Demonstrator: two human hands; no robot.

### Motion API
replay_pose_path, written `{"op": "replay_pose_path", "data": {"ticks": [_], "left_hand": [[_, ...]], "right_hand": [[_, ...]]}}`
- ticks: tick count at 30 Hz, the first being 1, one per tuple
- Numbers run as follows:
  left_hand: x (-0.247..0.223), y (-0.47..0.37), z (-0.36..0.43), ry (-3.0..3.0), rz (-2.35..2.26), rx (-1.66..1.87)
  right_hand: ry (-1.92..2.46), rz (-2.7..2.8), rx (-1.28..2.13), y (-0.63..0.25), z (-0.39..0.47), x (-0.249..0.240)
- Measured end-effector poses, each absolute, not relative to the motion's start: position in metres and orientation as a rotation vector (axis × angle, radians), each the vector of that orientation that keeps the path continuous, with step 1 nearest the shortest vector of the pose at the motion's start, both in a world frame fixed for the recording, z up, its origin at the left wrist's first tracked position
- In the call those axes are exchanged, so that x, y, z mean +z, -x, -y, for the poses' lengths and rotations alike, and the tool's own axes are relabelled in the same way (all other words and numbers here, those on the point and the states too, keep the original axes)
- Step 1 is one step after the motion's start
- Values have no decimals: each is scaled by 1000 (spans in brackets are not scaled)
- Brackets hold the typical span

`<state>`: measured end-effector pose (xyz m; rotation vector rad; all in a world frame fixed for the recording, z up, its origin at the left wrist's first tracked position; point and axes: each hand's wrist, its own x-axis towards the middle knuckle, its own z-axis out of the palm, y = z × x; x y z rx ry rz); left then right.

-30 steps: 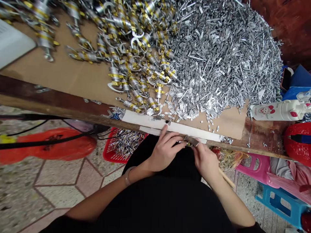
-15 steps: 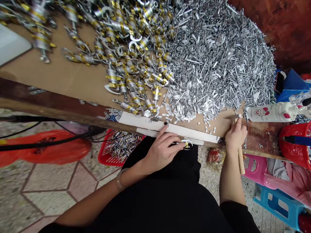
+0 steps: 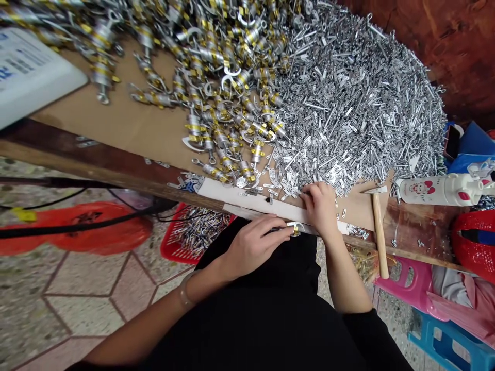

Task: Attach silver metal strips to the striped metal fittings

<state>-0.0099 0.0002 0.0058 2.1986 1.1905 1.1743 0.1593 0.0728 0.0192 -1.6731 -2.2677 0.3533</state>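
My left hand [image 3: 253, 242] is closed at the table's front edge, pinching a small metal fitting [image 3: 296, 230] with a silver curved hook and a yellow part. My right hand [image 3: 320, 206] reaches to the near edge of the pile of small silver metal parts [image 3: 348, 103]; its fingers are curled together, and whatever they grip is hidden. A hammer [image 3: 379, 232] with a wooden handle lies to the right of that hand, its handle sticking out over the table edge. Under both hands runs a white strip [image 3: 247, 198], with a small dark piece [image 3: 268, 199] on it.
Many silver-and-yellow assemblies [image 3: 220, 111] are heaped at the back left beside a white container [image 3: 34, 72]. A white bottle [image 3: 433, 189] lies on the right, near a red basket [image 3: 474, 221]. Below the edge are another red basket [image 3: 170, 242] and a pink stool [image 3: 410, 278].
My right hand has let go of the hammer and moved left to the small parts. The hammer now lies on the table. My left hand keeps the fitting, its raised index finger now lowered.
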Motion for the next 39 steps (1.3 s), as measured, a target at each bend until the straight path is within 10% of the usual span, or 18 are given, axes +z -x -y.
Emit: {"op": "replay_pose_path", "data": {"ticks": [17, 25, 39], "left_hand": [[18, 4, -3, -1733, -1221, 1229], [21, 1, -1, -1706, -1290, 1061], [0, 5, 2, -2108, -1149, 1125]], "right_hand": [[1551, 1997, 728, -173, 2, 44], [1519, 2184, 340, -161, 13, 39], [1849, 2027, 958, -156, 13, 34]]}}
